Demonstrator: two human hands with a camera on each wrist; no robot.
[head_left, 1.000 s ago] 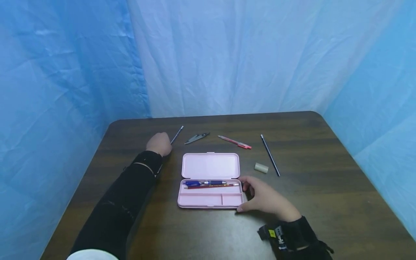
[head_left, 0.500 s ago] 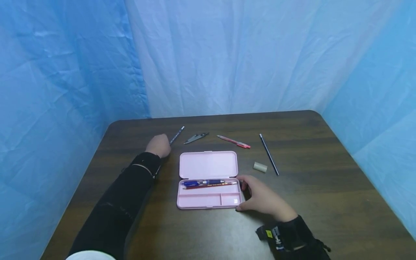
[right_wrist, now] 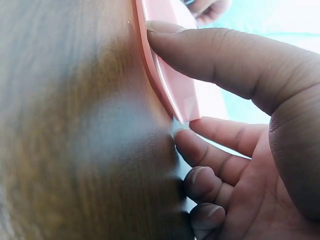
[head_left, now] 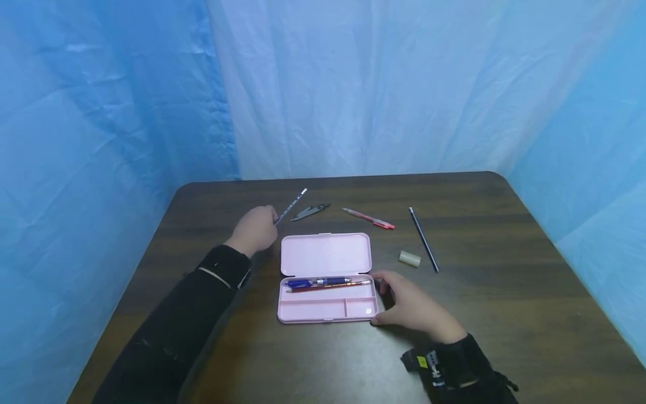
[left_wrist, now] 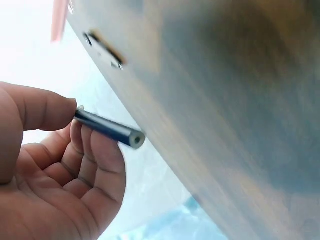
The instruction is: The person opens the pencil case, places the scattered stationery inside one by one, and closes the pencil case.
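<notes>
An open pink pencil case (head_left: pixel 326 278) lies in the middle of the dark wooden table (head_left: pixel 504 314). A blue pen (head_left: pixel 318 282) and a red pencil (head_left: pixel 328 288) lie in its long tray. My left hand (head_left: pixel 256 229) pinches a dark pencil (head_left: pixel 291 206) between thumb and fingers and holds it just above the table, left of the case lid; the left wrist view shows the pencil (left_wrist: pixel 107 127) in that pinch. My right hand (head_left: pixel 409 306) holds the case's right edge (right_wrist: pixel 167 85), thumb on one side, fingers curled by the corner.
Behind the case lie small grey snips (head_left: pixel 310 211), a red pen (head_left: pixel 369 219), a black pencil (head_left: pixel 424 240) and a beige eraser (head_left: pixel 410 258). Blue sheeting (head_left: pixel 101 112) walls the table on the left, back and right.
My left hand has lifted the dark pencil off the table and moved it right, towards the case. The right hand has stayed on the case.
</notes>
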